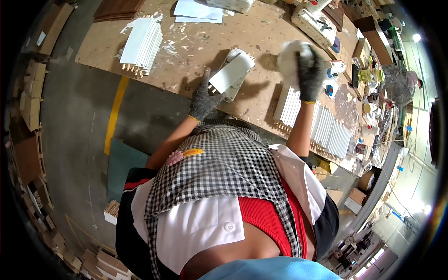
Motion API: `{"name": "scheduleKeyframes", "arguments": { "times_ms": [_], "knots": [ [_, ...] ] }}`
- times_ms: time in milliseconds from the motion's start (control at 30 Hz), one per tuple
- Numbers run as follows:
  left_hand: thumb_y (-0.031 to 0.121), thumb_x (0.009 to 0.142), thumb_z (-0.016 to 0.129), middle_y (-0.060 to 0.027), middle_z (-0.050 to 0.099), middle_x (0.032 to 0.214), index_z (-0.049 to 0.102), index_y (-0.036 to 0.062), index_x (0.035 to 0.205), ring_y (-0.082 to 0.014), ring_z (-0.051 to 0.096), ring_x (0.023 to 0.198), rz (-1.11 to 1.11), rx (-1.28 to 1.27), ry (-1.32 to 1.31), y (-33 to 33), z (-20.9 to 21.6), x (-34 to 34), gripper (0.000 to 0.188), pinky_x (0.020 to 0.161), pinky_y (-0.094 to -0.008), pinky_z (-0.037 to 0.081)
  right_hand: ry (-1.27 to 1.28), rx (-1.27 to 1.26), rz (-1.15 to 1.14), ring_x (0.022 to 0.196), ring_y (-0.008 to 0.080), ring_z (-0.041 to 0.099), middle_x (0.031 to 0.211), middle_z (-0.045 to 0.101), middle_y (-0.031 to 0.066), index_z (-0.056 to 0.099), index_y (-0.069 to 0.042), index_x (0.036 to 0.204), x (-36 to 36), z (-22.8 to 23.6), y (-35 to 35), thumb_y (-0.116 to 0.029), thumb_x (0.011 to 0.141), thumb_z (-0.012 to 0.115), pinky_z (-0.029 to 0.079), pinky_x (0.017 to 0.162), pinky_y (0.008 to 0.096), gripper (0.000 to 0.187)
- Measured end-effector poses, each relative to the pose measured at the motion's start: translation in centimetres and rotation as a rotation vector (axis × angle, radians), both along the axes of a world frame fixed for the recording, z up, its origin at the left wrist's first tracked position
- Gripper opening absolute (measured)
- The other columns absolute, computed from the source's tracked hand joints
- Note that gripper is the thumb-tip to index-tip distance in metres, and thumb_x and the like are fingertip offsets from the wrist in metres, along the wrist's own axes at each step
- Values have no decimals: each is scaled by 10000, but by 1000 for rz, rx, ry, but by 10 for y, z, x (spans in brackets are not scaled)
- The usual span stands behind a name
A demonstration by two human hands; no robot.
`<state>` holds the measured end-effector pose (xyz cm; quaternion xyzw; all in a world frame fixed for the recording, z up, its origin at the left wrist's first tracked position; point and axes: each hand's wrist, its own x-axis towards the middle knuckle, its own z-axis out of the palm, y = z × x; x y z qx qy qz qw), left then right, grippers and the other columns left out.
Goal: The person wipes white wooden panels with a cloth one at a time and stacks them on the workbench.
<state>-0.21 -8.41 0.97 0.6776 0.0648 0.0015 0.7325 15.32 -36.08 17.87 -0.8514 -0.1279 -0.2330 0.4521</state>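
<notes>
My left hand [205, 100], in a dark grey knit glove, is at the near left end of a small white board [232, 72]. Its thumb side meets the board's edge, and one finger points away from me. Short wooden dowels stick out of the board's ends, and it lies tilted over a whitish, paint-smeared block [232, 94]. Over the table to the right, my right hand [310, 77], gloved alike and blurred by motion, grips a white rounded thing [289, 60] whose kind is smeared.
White dowelled boards stand in a stack [140, 44] at the table's far left and in rows [329, 128] at right. White sheets [198, 10], a smeared white container [313, 25] and brown panels [116, 8] lie farther back. Cups and jars [336, 67] crowd the right side.
</notes>
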Motion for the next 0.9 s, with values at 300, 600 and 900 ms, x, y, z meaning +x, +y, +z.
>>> {"name": "scheduleKeyframes", "arguments": {
  "times_ms": [300,600,900],
  "knots": [
    [142,826,779,-147,601,1295,260,96,1588,-196,603,1145,38,191,-53,-7,-14,-6,923,955,-327,505,289,-499,399,1364,391,437,1475,479,227,504,-42,1431,-34,-156,84,-261,974,546,297,1165,537,509],
    [322,840,816,-232,598,1346,188,138,1616,-345,627,1188,142,269,-132,-6,1,-9,1014,972,-437,522,-12,-744,541,1373,451,419,1339,551,259,658,36,1078,-63,-133,92,-193,942,588,205,1217,587,275],
    [261,819,835,-204,654,1266,264,107,1588,-338,684,1075,244,279,-234,9,17,7,970,905,-437,558,913,848,-2,910,237,625,960,619,55,615,-58,1086,2,-155,8,-294,1052,462,542,817,369,283]
  ]
}}
